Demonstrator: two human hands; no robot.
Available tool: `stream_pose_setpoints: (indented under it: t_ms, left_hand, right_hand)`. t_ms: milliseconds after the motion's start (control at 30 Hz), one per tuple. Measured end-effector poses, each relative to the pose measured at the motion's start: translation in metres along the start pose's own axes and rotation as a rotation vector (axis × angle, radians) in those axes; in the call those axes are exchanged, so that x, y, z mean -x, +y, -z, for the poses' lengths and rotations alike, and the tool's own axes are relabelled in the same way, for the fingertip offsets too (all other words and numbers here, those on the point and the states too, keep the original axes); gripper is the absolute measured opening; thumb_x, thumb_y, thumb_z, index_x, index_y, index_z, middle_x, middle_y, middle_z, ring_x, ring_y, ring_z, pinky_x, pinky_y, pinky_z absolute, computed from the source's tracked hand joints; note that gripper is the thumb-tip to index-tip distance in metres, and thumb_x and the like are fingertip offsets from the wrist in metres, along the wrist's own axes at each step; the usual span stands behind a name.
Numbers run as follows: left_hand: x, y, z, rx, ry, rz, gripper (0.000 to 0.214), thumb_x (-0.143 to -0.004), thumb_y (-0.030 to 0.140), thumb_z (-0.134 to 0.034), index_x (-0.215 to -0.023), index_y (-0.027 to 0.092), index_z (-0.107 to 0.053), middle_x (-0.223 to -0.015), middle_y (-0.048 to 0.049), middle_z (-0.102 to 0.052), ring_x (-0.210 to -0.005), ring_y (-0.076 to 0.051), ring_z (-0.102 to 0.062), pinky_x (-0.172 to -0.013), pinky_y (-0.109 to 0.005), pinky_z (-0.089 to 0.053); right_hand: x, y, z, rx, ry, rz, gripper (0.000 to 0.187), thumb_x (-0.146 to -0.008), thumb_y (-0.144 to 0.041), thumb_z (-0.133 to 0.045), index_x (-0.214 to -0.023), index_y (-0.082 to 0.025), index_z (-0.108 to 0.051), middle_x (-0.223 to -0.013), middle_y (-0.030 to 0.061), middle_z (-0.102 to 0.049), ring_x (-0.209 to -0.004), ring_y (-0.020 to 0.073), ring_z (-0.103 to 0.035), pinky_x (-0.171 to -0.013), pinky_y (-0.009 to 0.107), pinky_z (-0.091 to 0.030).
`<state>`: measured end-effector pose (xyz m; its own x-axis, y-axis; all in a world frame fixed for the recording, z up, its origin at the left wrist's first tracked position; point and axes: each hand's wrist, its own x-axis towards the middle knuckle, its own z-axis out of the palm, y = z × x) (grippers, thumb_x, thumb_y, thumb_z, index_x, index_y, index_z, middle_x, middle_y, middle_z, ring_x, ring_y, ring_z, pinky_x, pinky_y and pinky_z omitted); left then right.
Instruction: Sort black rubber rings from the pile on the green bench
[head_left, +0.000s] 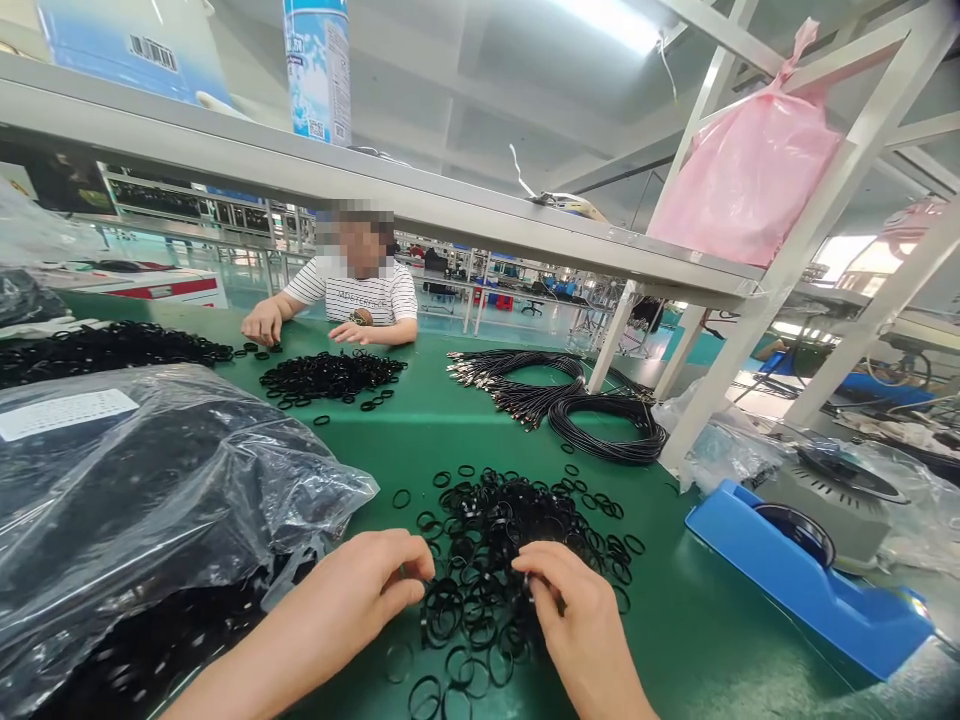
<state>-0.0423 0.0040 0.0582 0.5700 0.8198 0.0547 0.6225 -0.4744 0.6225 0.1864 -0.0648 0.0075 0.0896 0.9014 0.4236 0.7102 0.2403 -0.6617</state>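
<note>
Sorting at the heap of thin black rubber rings (517,520) — left hand (360,595) and right hand (581,625) both pinch rings, fingers curled; freeing one likely needs gentle teasing apart.

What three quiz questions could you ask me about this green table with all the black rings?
1. True or false: the left hand and the right hand both touch the pile of rings.
2. What colour is the tape dispenser on the right? A red, B blue, C yellow.
3. Fill the gap: beyond the rings, black ____ lie coiled on the table.
Key: 1 true; 2 B; 3 cables.
</note>
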Motion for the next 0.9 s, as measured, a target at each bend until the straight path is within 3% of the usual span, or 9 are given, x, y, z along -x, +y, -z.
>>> stream_pose_setpoints:
  t_ms: [100, 233, 367, 467, 567, 667, 733, 900]
  left_hand:
    - [0.002, 0.013, -0.012, 0.109, -0.053, -0.023, 0.017, -0.079, 0.019, -0.053, -0.081, 0.027, -0.067, -0.079, 0.0040, -0.066, -0.074, -0.017, -0.057, -0.065, -0.022, -0.037]
    - [0.003, 0.029, -0.035, 0.248, -0.056, -0.031, 0.018, -0.082, 0.020, -0.051, -0.089, 0.028, -0.066, -0.078, 0.0059, -0.064, -0.073, -0.015, -0.055, -0.063, -0.020, -0.037]
    - [0.002, 0.031, -0.050, 0.322, -0.053, -0.042, 0.019, -0.075, 0.013, -0.057, -0.086, 0.026, -0.065, -0.080, 0.0059, -0.063, -0.070, -0.012, -0.055, -0.060, -0.019, -0.037]
    - [0.003, 0.030, -0.056, 0.301, 0.004, -0.028, 0.009, -0.078, 0.017, -0.055, -0.076, 0.022, -0.061, -0.076, 0.0044, -0.059, -0.068, -0.013, -0.054, -0.058, -0.020, -0.037]
    - [0.001, 0.029, -0.058, 0.312, 0.033, -0.004, 0.012, -0.079, 0.019, -0.052, -0.068, 0.020, -0.057, -0.071, 0.0041, -0.055, -0.064, -0.012, -0.050, -0.056, -0.021, -0.035]
    - [-0.001, 0.027, -0.059, 0.506, -0.025, 0.065, 0.012, -0.081, 0.022, -0.050, -0.071, 0.019, -0.055, -0.065, 0.0046, -0.053, -0.058, -0.012, -0.046, -0.050, -0.021, -0.033]
    - [-0.003, 0.024, -0.060, 0.697, -0.068, 0.104, 0.012, -0.082, 0.027, -0.050, -0.074, 0.019, -0.054, -0.063, 0.0040, -0.056, -0.056, -0.012, -0.047, -0.046, -0.020, -0.034]
    - [-0.005, 0.022, -0.062, 0.927, -0.056, 0.120, 0.014, -0.078, 0.029, -0.058, -0.072, 0.018, -0.054, -0.064, 0.0005, -0.062, -0.057, -0.013, -0.054, -0.041, -0.017, -0.035]
  right_hand:
    - [-0.001, -0.005, -0.005, -0.197, -0.034, -0.175, 0.022, -0.076, -0.006, -0.055, -0.084, -0.022, -0.068, -0.081, 0.0018, -0.068, -0.069, 0.0168, -0.062, -0.062, 0.025, -0.049]
    - [0.001, -0.006, -0.011, -0.414, -0.073, -0.267, 0.022, -0.071, -0.006, -0.057, -0.083, -0.021, -0.069, -0.078, 0.0016, -0.070, -0.070, 0.0173, -0.064, -0.064, 0.024, -0.051]
    - [0.004, -0.006, -0.015, -0.449, -0.087, -0.240, 0.024, -0.070, -0.005, -0.055, -0.083, -0.020, -0.068, -0.079, 0.0026, -0.071, -0.071, 0.0180, -0.065, -0.065, 0.025, -0.052]
    - [0.005, -0.011, -0.017, -0.368, -0.073, -0.203, 0.024, -0.066, -0.002, -0.055, -0.077, -0.019, -0.068, -0.074, 0.0011, -0.069, -0.065, 0.0154, -0.063, -0.060, 0.022, -0.049]
    - [0.007, -0.017, -0.019, -0.328, -0.048, -0.106, 0.032, -0.064, 0.001, -0.055, -0.082, -0.021, -0.069, -0.076, -0.0006, -0.067, -0.061, 0.0127, -0.060, -0.055, 0.019, -0.046]
    - [0.008, -0.018, -0.020, -0.378, -0.029, 0.079, 0.035, -0.074, -0.004, -0.055, -0.093, -0.028, -0.072, -0.087, 0.0003, -0.067, -0.069, 0.0131, -0.062, -0.060, 0.020, -0.047]
    - [0.008, -0.016, -0.020, -0.436, -0.021, 0.138, 0.030, -0.080, -0.010, -0.056, -0.089, -0.031, -0.075, -0.091, 0.0010, -0.066, -0.070, 0.0128, -0.063, -0.063, 0.021, -0.048]
    - [0.006, -0.007, -0.015, -0.507, 0.021, 0.019, 0.017, -0.077, -0.016, -0.067, -0.075, -0.030, -0.076, -0.085, -0.0004, -0.066, -0.075, 0.0134, -0.063, -0.066, 0.020, -0.047]
